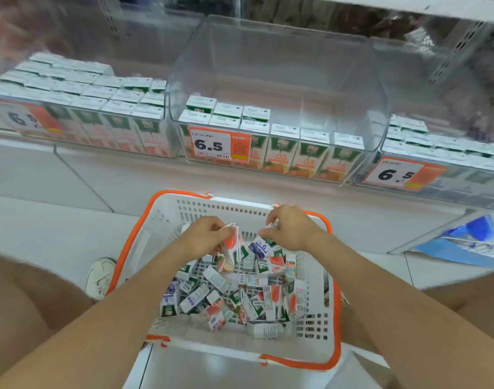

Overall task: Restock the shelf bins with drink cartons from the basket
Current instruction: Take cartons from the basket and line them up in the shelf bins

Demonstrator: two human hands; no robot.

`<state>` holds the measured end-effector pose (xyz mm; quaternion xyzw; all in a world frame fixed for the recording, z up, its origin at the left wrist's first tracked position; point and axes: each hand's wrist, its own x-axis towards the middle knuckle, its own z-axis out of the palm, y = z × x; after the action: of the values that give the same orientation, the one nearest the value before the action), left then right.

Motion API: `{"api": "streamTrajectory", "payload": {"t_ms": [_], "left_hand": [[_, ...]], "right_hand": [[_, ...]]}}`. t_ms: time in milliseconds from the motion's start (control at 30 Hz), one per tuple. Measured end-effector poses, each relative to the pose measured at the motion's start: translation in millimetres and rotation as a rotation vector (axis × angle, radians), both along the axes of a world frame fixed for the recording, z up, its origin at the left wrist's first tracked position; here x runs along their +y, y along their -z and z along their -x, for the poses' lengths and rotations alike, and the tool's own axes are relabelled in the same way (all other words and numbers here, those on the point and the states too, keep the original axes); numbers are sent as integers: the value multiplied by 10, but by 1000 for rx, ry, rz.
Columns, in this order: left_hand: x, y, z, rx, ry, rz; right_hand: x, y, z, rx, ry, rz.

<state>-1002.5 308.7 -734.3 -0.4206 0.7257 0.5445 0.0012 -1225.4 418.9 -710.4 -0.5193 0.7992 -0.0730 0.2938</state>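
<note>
While the white, orange-rimmed basket [226,209] holds a deep jumble of loose drink cartons [240,293], you are, by my reading, far from finished. Your left hand [203,234] is curled round a pink-fronted carton [233,244], raised just above the pile at the basket's far end. Your right hand [292,228], just beside it, has thumb and forefinger pinched on the white top of a second carton [269,226], though little of that one shows. Beyond the basket, the middle clear bin [282,80] carries a front row of orange-juice cartons and a few behind its 6.5 price tag [219,144], with its back bare, so it looks the neediest. The left bin [113,130], beyond and left of the basket, appears packed. The right bin [450,175] looks well filled, though blur hides detail. The basket sits on a pale tiled floor [43,226], with a white shoe [101,276] just beside its left rim and blue packaging [464,242] well off to its right.
</note>
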Motion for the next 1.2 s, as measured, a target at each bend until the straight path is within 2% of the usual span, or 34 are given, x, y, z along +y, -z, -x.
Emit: {"api": "streamTrajectory", "payload": {"t_ms": [167, 433, 633, 800, 933, 1200], "left_hand": [[42, -716, 57, 85, 51, 53], [-1, -1861, 130, 338, 78, 304], [64, -2405, 356, 561, -80, 324], [63, -2412, 548, 627, -215, 25], [53, -2296, 594, 597, -156, 215], [96, -2370, 844, 510, -108, 335]], "right_hand": [[-33, -724, -140, 117, -247, 17], [22, -1915, -116, 323, -399, 294], [-58, -2332, 182, 387, -283, 623], [-20, -2332, 438, 344, -37, 776], [-45, -2341, 488, 266, 54, 752], [57, -2558, 559, 232, 280, 705]]}}
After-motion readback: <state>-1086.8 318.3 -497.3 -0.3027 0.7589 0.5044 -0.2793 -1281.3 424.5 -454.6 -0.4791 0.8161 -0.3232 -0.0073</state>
